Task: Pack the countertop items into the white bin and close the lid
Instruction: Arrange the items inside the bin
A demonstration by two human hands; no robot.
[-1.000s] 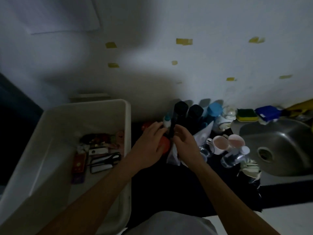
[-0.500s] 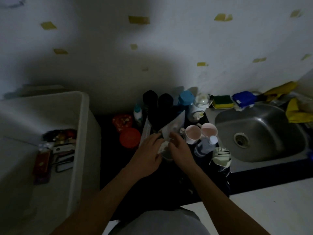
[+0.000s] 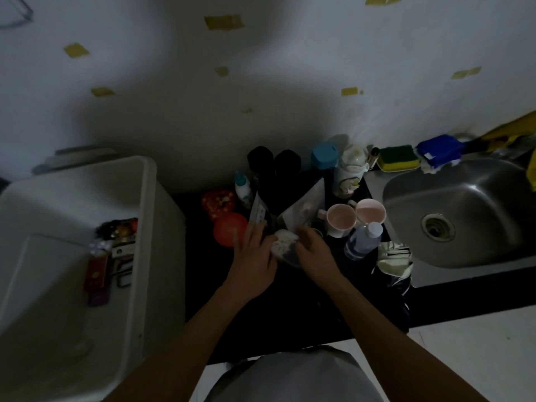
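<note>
On the dark worktop (image 3: 261, 309), between bin and sink, both hands meet over a small speckled pouch (image 3: 283, 247), pale with dark flecks. Light poor, edges blurred. Right hand (image 3: 314, 252): grip clamped on the pouch's right end, fingers curled over it. Left hand (image 3: 253, 261): fingers fairly straight, pointing away from the body, thumb side against the pouch's left edge; whether this grip pinches the pouch or only touches it, cannot tell. Left fingertips reach the lower end of a flat grey packet (image 3: 258, 213) standing tilted. Just left of that hand, an orange disc (image 3: 229, 232). Behind the hands, a clear plastic bag (image 3: 307, 207) stands up, with two dark bottles (image 3: 261, 163) and a blue-capped container (image 3: 324, 156) against the wall. Right of the hands: two pink cups (image 3: 340, 221) side by side, a clear bottle (image 3: 362, 240) lying tilted just in front of them. White bin (image 3: 149, 216) stands open at the far left, well apart from the pouch, holding a cluster of small items (image 3: 113, 250) along its right wall. Steel sink (image 3: 478, 204) at far right, a green-and-yellow sponge (image 3: 398, 156) on its back edge.
</note>
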